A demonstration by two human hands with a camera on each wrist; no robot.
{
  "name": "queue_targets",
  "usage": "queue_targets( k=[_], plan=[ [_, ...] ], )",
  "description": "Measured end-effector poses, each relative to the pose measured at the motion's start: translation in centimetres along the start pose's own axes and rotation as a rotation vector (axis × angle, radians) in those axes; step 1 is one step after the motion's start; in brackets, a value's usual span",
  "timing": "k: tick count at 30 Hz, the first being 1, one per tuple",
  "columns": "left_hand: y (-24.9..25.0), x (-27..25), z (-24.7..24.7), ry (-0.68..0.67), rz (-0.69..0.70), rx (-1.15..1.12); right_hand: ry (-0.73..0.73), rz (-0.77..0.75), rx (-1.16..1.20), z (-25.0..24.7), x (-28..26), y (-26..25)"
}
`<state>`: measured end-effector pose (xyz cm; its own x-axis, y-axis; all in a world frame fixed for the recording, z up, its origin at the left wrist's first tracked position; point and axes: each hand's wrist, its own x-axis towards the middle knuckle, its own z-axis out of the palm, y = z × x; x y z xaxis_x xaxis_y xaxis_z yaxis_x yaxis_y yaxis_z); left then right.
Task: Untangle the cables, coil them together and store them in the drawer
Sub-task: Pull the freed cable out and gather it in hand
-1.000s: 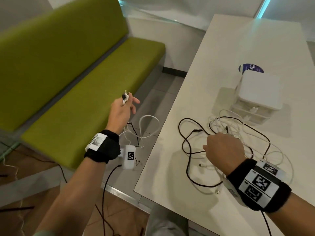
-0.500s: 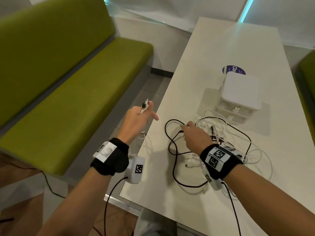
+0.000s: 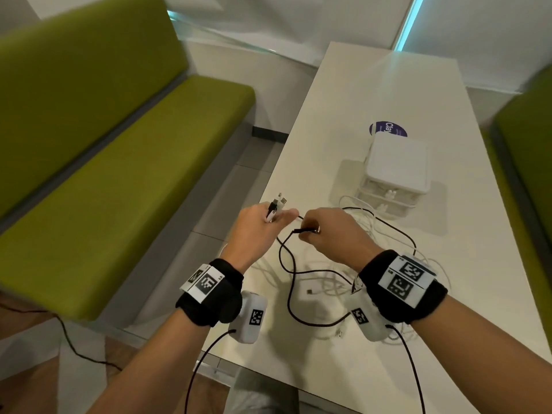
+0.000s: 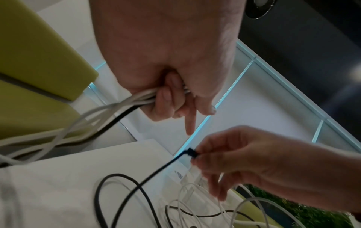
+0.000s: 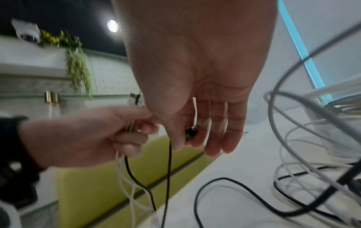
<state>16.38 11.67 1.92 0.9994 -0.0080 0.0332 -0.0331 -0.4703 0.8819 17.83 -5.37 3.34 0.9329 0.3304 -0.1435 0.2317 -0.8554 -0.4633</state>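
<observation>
My left hand [image 3: 263, 222] grips a bundle of cable ends [image 3: 276, 206], white ones and a black one, with the plugs sticking up above the fist; the cords [image 4: 109, 114] trail down from it. Close beside it, my right hand [image 3: 322, 231] pinches the plug of a black cable [image 3: 306, 231] between thumb and forefinger [image 5: 192, 132]. That black cable [image 3: 291, 282] loops down onto the white table [image 3: 373, 85], into a tangle of white and black cables [image 3: 325, 279]. A small white drawer unit [image 3: 397, 168] stands behind the tangle, its drawers pushed in.
A green bench [image 3: 119, 174] runs along the left of the table, with a floor gap between. Another green seat [image 3: 528, 144] is at the right edge. A round blue sticker [image 3: 385, 128] lies behind the drawer unit. Black cords run from my wrist cameras.
My left hand has swung from over the floor to the table edge with its cable ends. My right hand lifted a black plug from the tangle and brought it beside the left hand.
</observation>
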Motion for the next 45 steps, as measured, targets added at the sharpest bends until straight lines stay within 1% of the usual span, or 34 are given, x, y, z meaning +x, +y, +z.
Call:
queue_targets(
  k=[2,4,7,8,11,14,18,21,23,26,29,31,34,38,40,45],
  plan=[
    [0.3,0.0,0.6,-0.059,0.005,-0.043,0.049,-0.027,0.095,-1.4,-1.0,-0.3],
    [0.7,-0.2,1.1,-0.114,0.013,-0.009,0.091,-0.054,0.179,-2.8,-2.0,-0.4],
    [1.5,-0.4,1.9,-0.240,0.005,0.072,0.090,-0.076,0.272,-4.3,-3.1,-0.5],
    [1.9,-0.6,2.1,-0.262,0.006,0.083,0.089,-0.083,0.278,-4.5,-3.2,-0.5],
    [2.5,-0.9,2.9,-0.244,0.038,0.090,0.119,-0.082,0.347,-4.5,-3.7,-0.1],
    [3.4,-1.5,3.2,-0.270,0.092,0.144,0.171,-0.070,0.527,-4.1,-4.1,0.5],
    [3.8,-1.8,3.4,-0.232,0.056,0.095,0.252,-0.024,0.653,-3.0,-4.6,0.9],
    [3.7,-1.8,3.6,-0.189,0.009,0.099,0.312,-0.011,0.632,-1.6,-4.9,0.8],
    [3.8,-1.9,3.4,-0.170,0.026,0.164,0.336,0.009,0.628,-1.1,-4.9,0.9],
    [3.7,-2.0,3.1,-0.202,0.069,0.338,0.292,0.077,0.667,-0.8,-5.0,1.4],
    [3.2,-1.7,3.0,-0.188,0.071,0.353,0.211,0.112,0.649,-0.3,-5.1,2.2],
    [3.0,-1.6,3.2,-0.201,0.053,0.276,0.110,0.089,0.568,0.5,-5.0,2.8],
    [3.0,-1.7,3.4,-0.208,-0.012,0.047,-0.061,0.052,0.378,1.8,-5.2,3.7],
    [2.9,-1.8,3.3,-0.173,-0.006,-0.023,-0.238,0.007,0.200,2.5,-5.7,4.4],
    [3.1,-1.8,3.2,-0.167,0.003,-0.042,-0.247,-0.025,0.130,2.6,-5.7,4.7],
    [3.4,-2.1,2.8,-0.181,0.044,-0.110,-0.148,-0.098,0.068,1.4,-5.9,5.4]
  ],
)
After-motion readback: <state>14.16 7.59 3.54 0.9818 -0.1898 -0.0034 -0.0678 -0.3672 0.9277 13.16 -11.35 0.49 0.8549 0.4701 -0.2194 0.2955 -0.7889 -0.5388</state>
